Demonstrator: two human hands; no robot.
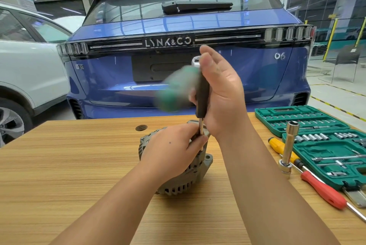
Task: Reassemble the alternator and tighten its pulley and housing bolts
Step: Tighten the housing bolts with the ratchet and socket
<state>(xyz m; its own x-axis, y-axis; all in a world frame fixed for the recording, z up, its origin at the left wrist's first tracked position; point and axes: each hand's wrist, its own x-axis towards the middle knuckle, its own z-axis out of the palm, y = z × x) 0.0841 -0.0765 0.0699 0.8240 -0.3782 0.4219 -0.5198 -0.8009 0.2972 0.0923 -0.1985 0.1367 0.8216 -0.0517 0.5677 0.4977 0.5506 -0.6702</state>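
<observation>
Alternator (pixel 184 181) seemingly matt cast metal; table (pixel 79 165) wood-grained.

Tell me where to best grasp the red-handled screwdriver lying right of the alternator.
Grip the red-handled screwdriver by its red handle, coming from above. It lies flat on the table, handle thick and exposed, while the shaft is thin and partly crossed by the socket case edge.

Blue car (pixel 184 62) behind wooden table (pixel 59 175)
</observation>
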